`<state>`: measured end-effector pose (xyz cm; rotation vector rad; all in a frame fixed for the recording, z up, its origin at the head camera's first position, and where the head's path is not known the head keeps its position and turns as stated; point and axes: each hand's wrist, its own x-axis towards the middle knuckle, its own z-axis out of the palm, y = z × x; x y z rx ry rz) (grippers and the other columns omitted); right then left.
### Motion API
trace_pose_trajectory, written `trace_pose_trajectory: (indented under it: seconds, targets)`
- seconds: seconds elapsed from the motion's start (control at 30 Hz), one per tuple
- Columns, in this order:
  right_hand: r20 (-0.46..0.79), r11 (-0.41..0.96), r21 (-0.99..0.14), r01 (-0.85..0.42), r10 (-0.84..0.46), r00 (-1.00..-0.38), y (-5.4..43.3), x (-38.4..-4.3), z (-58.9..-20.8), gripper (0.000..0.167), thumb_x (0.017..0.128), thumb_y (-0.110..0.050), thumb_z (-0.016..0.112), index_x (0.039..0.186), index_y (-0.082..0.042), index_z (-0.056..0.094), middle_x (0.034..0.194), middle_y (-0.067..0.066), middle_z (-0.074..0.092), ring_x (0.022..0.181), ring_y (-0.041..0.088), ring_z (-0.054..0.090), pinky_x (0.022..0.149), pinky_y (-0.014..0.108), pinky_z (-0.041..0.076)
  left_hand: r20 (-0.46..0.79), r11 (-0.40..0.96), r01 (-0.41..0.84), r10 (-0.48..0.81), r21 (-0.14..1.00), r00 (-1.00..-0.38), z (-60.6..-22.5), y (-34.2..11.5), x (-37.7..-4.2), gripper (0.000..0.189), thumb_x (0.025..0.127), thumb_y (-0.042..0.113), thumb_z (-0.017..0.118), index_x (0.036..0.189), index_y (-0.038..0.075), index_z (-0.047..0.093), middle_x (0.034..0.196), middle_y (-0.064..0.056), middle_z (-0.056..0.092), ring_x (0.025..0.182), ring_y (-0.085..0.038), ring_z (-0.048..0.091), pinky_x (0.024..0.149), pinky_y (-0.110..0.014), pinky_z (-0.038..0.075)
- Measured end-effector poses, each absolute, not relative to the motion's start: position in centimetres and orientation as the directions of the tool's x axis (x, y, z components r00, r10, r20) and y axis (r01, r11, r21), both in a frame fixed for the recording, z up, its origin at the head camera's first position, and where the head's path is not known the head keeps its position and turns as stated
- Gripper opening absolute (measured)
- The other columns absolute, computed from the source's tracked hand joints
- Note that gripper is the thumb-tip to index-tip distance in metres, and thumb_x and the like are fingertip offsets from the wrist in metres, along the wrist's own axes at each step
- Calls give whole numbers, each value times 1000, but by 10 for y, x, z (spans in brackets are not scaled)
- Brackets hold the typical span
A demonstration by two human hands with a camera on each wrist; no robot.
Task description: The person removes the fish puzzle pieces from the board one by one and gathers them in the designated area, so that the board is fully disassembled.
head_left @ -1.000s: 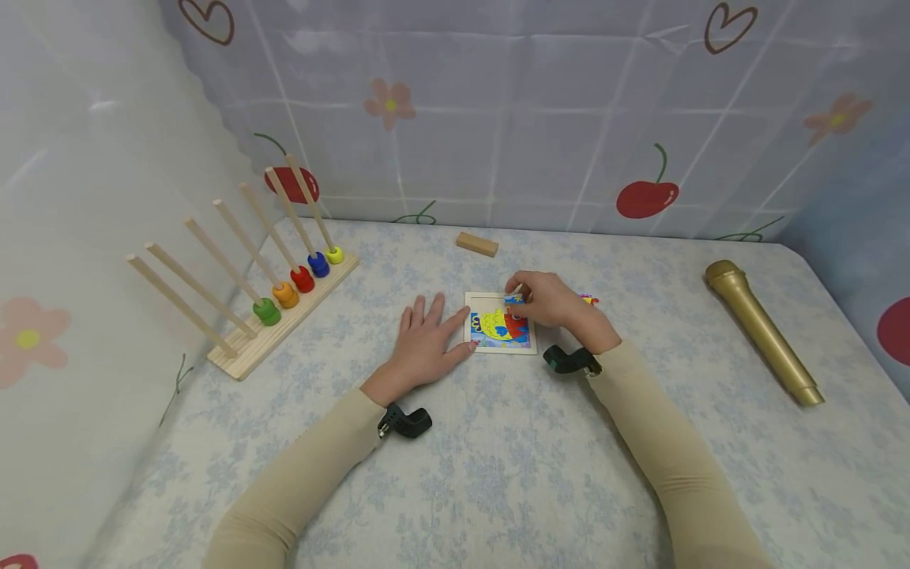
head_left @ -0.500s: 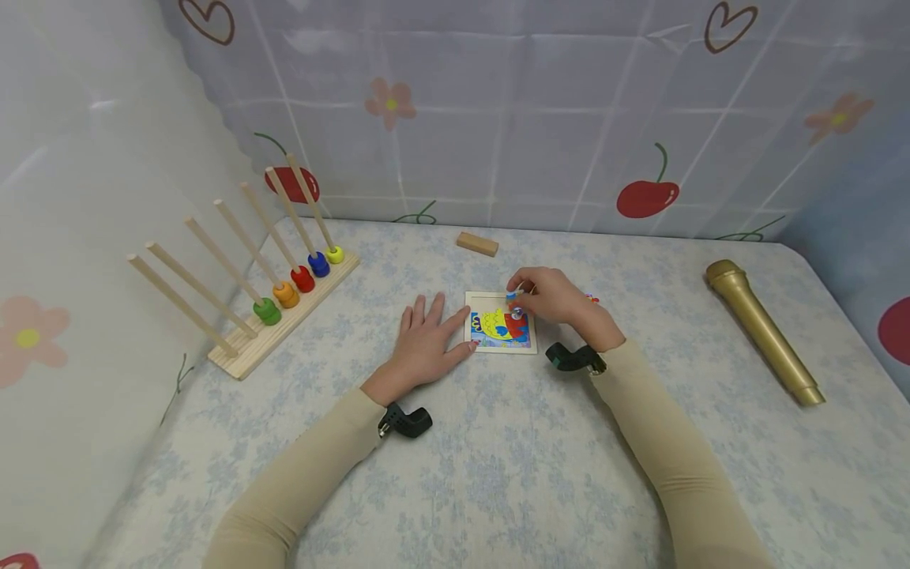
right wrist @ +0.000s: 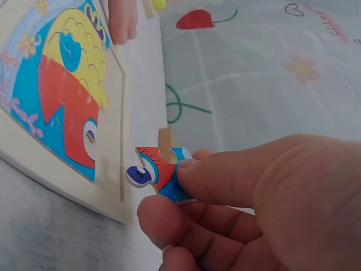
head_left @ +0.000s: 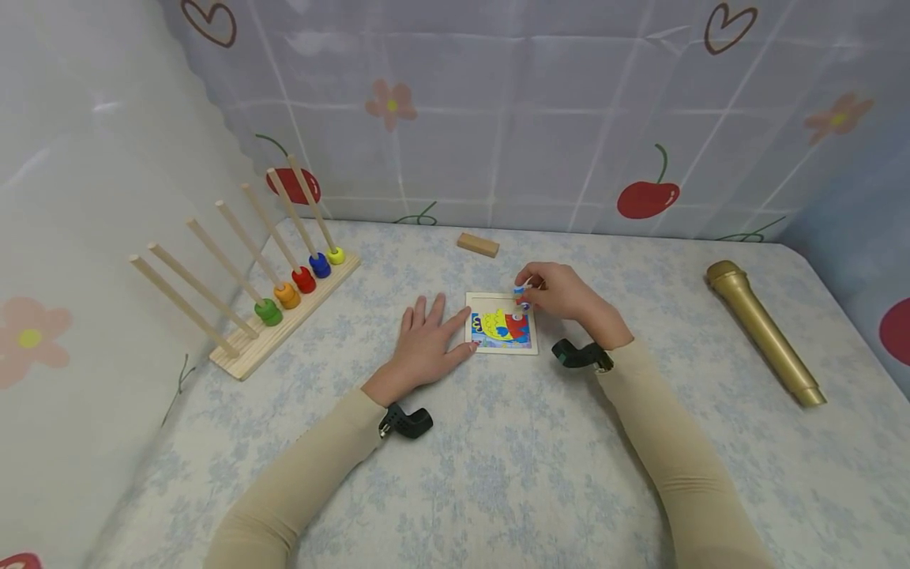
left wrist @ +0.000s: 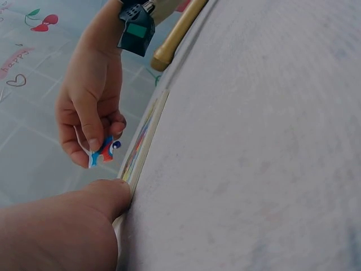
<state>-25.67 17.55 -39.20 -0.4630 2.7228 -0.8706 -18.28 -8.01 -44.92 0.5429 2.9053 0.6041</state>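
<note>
A small jigsaw piece [right wrist: 166,175], red and blue with a printed eye, is pinched between the thumb and fingers of my right hand [head_left: 565,294]. The hand holds it tilted, above the upper right part of a square wooden puzzle board [head_left: 490,302]. In the right wrist view, a yellow and red fish picture [right wrist: 73,84] fills much of the board, and bare wood shows along the side by the fish's head. My left hand [head_left: 424,344] rests with spread fingers at the board's left side, its thumb and index fingertips on the rim.
A wooden peg stand [head_left: 284,316] with coloured rings occupies the left of the table. Behind the board lies a small wooden block [head_left: 478,244]. A gold microphone [head_left: 764,332] lies on the right, and a patterned curtain [head_left: 498,118] hangs along the back.
My right hand has lifted the piece off the board's upper right area and drawn it up and rightward, now tilted. A colourful bit beside that hand is now hidden. My left hand stays put.
</note>
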Motion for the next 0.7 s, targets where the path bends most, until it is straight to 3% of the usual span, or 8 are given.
trace_pose_trajectory:
  seconds: [0.27, 0.7]
  targets:
    - [-120, 764, -604, -225, -367, -922, 187, -258, -384, 23, 100, -8, 58, 121, 0, 64, 108, 21, 66, 80, 26, 62, 70, 31, 52, -39, 853, 324, 371, 410, -928, -449, -81, -182, 67, 100, 53, 54, 159, 25, 38, 170, -22, 15, 157, -51, 3, 124, -65, 7]
    - [-90, 788, -590, -177, -282, -955, 217, -258, -373, 22, 101, -8, 56, 120, 1, 63, 109, 23, 67, 85, 32, 68, 77, 37, 56, -41, 847, 324, 375, 422, -926, -451, -82, -183, 67, 101, 54, 53, 160, 26, 38, 171, -21, 14, 157, -51, 1, 124, -65, 6]
